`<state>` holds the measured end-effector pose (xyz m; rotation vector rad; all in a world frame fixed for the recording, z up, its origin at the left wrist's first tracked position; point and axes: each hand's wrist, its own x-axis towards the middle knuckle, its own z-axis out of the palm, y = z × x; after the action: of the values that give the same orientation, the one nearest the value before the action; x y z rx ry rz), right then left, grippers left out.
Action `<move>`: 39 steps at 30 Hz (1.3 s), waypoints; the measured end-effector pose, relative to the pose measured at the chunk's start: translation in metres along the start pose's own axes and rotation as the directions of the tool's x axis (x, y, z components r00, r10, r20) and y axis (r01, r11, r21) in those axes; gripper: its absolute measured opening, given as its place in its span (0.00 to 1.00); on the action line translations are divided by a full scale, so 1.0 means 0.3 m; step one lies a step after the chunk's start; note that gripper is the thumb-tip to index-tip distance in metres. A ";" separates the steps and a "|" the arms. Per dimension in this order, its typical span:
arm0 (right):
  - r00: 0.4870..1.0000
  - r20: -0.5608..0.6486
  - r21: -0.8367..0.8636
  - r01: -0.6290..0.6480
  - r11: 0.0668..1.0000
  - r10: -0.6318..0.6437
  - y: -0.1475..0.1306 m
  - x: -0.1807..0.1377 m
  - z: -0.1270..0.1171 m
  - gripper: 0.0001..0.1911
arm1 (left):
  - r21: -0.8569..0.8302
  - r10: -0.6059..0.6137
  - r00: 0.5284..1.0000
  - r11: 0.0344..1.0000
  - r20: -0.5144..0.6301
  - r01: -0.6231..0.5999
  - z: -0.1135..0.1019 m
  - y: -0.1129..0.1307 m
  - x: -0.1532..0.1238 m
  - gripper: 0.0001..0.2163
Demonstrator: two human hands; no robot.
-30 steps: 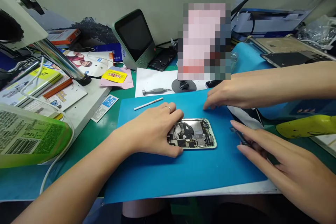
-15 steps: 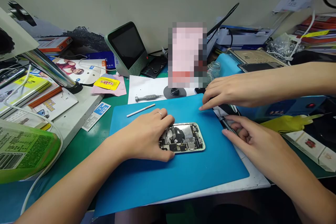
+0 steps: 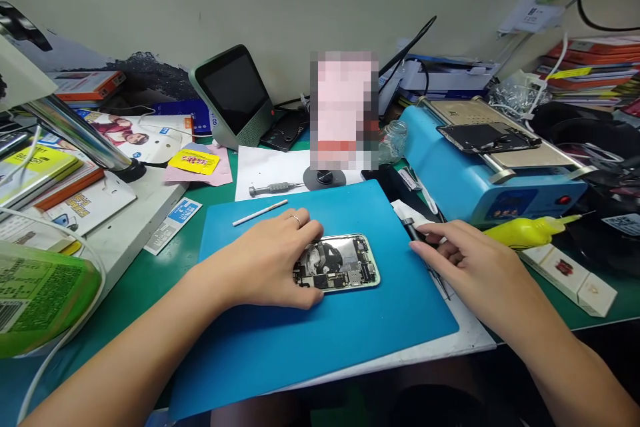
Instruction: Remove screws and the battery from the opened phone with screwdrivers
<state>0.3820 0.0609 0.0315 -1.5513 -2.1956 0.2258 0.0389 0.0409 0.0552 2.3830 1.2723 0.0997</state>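
Note:
An opened phone (image 3: 345,263) lies on the blue mat (image 3: 300,353), its circuit board and inner parts exposed. My left hand (image 3: 285,257) is closed around the phone's left end, thumb at the near edge and fingers at the far edge, hiding that end. At the mat's right edge, the thumb and fingers of my right hand (image 3: 460,257) close on a slim dark screwdriver (image 3: 411,229); part of it is hidden by the hand. A white stick (image 3: 260,212) rests on the mat beyond my left hand.
Behind the mat lie a grey screwdriver (image 3: 275,189) and a round dark stand (image 3: 324,178). To the right are a blue machine (image 3: 450,173) bearing a phone part, a yellow bottle (image 3: 525,232) and a white box (image 3: 570,277). A metal post (image 3: 85,137) rises at left.
Another person's hand and forearm, which reached in from the right above my right hand, have gone from view. My left hand stays on the phone. The view has shifted slightly right.

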 end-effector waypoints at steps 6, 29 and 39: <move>0.999 -0.047 0.021 0.015 1.000 -0.014 0.005 -0.016 -0.009 0.24 | 0.007 0.003 1.000 1.000 -0.007 -0.003 0.000 0.000 0.002 0.24; 0.912 -0.351 -0.042 0.210 0.977 -0.211 -0.012 -0.226 0.067 0.06 | 0.057 0.020 1.000 0.998 -0.012 -0.019 0.006 0.015 0.005 0.22; 0.901 -0.355 -0.091 0.234 0.968 -0.251 -0.014 -0.232 0.069 0.07 | 0.044 0.007 1.000 0.999 0.006 -0.008 -0.002 0.018 0.007 0.22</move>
<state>0.3885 -0.0026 -0.0033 -1.2076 -2.0758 -0.1808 0.0442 0.0401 0.0577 2.4238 1.2759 0.0680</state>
